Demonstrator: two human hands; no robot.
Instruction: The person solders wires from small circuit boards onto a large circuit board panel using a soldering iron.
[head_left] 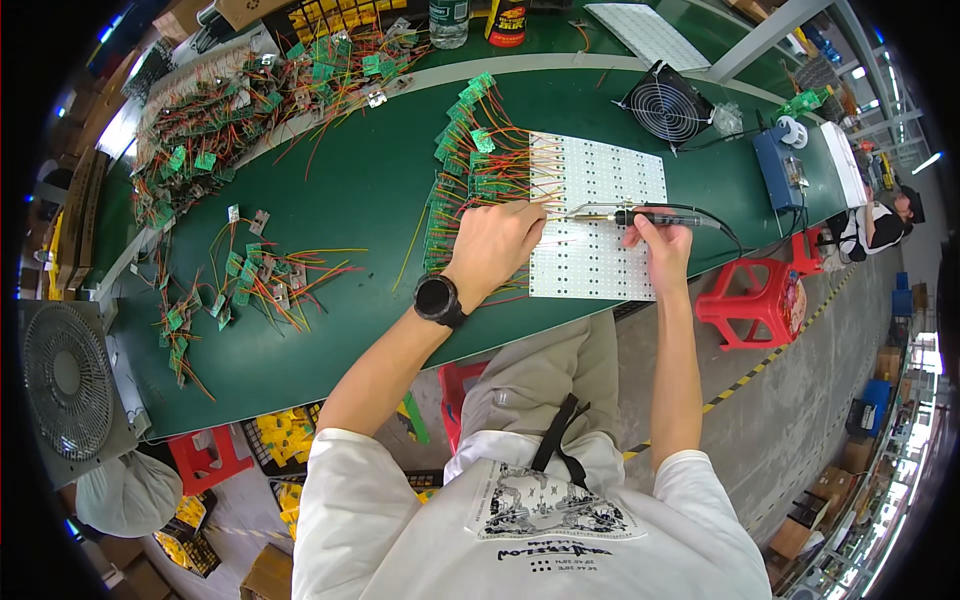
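A white panel (600,275) dotted with rows of small pads lies on the green bench in front of me. Over its left part rests my left hand (495,240), fingers pinched together on a thin wire (538,200) whose end is mostly hidden by the fingertips. My right hand (663,255) grips a soldering iron (665,217) by its dark handle, the metal tip pointing left, close to my left fingertips. Along the panel's left edge runs a column of small green circuit boards (455,150), their red and yellow wires reaching onto the panel.
Heaped wired boards (210,130) fill the back left; a smaller bunch (265,275) lies nearer. A black fan (667,108), a solder spool (792,132) and a blue soldering station (778,170) stand to the right. A bottle (449,25) is at the back. Red stools (752,302) are beside the bench.
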